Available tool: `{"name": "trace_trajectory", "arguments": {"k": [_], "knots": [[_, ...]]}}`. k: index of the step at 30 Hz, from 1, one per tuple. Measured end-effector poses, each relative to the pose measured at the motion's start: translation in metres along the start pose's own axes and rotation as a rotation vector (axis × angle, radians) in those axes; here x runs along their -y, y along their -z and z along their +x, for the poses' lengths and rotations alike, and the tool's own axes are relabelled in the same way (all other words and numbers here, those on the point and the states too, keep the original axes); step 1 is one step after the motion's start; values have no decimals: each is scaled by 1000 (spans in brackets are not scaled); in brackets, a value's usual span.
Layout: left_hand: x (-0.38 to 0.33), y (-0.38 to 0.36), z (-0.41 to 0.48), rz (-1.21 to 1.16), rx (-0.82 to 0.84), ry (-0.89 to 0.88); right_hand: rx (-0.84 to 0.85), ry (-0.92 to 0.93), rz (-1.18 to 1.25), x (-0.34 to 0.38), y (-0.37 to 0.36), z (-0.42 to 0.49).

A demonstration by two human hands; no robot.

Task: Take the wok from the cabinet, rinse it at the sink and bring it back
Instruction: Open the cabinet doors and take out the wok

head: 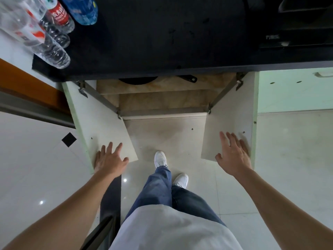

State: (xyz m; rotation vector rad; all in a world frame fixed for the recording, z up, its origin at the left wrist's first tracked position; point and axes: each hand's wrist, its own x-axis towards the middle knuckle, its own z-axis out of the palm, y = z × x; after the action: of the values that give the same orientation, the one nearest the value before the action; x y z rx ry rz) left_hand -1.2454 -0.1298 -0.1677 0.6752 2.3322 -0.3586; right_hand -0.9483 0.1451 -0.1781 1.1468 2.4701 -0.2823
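White doors [100, 123]: two, both open.

Both cabinet doors, left door [100, 130] and right door [228, 120], stand wide, the gap between them clear; only the countertop [162, 42] overhangs the dark wok [137, 80] inside.

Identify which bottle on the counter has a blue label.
The bottle farthest right in the cluster; its label is blue, while the neighbouring bottle wears red and the others are mostly clear.
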Motion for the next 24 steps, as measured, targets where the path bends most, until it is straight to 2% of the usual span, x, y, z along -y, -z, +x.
{"name": "trace_trajectory", "arguments": {"k": [6,11,16,24], "knots": [[58,-12,-10,58,-22,127,61,-112,15,-40,-7,-2],[65,-13,-11,37,-14,179,97,-162,-20,-54,-6,1],[35,-7,0,-3,-60,80,95,-138,-9,-40,-5,13],[-65,12,52,-76,-306,-255,-14,1,59,6,-10,65]]}}
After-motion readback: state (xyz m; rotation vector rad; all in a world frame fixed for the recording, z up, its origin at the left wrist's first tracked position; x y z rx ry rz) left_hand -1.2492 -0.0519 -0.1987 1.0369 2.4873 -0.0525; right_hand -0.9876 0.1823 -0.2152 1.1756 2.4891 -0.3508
